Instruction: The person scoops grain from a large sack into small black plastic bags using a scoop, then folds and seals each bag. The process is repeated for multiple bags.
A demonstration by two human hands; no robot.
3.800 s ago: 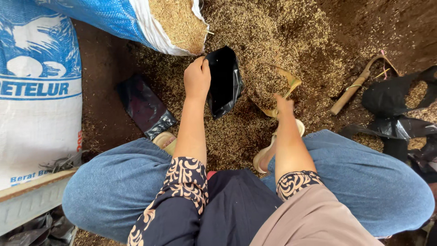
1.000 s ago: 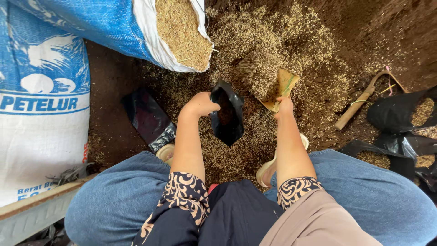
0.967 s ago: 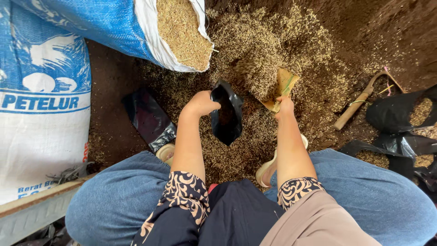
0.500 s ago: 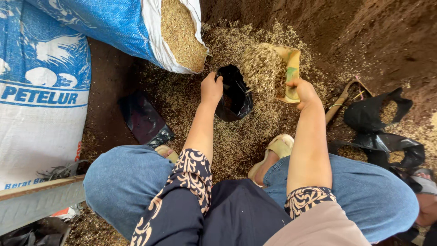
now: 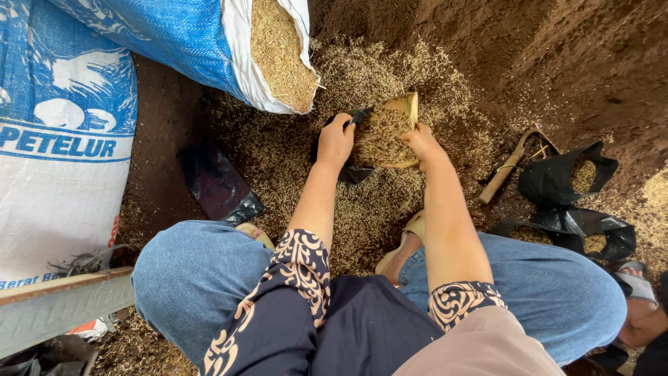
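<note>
Centre of view, on the ground: I see my two hands meeting over a spread of rice husk (image 5: 390, 209) on dark soil (image 5: 557, 63).
Left hand: my left hand (image 5: 336, 141) has its grip closed on the rim of a small black plastic bag (image 5: 351, 170), fingers curled over the edge, holding it just left of the scoop.
Right hand: my right hand (image 5: 422, 143) has its grip closed on the near right corner of a woven bamboo scoop (image 5: 386, 132), thumb on top.
Scoop: it is tilted toward the bag and heaped with husk; its left edge touches the bag's mouth.
Bag: mostly hidden behind the scoop and my left hand; I can only see dark folds at its near side and a strip at the far rim.
Far left: a blue and white sack (image 5: 209, 49) lies on its side, its open mouth full of husk, near my left hand.
Left: a second large sack (image 5: 62, 139) stands upright beside my knee.
Near left: a flat black bag (image 5: 219, 184) lies on the ground beside my left knee.
Right: a wooden-handled tool (image 5: 508, 167) lies just right of my right forearm; beyond it sit filled black bags (image 5: 570, 181), open at the top with husk showing.
Near: my knees in blue jeans (image 5: 202, 278) frame both forearms.
</note>
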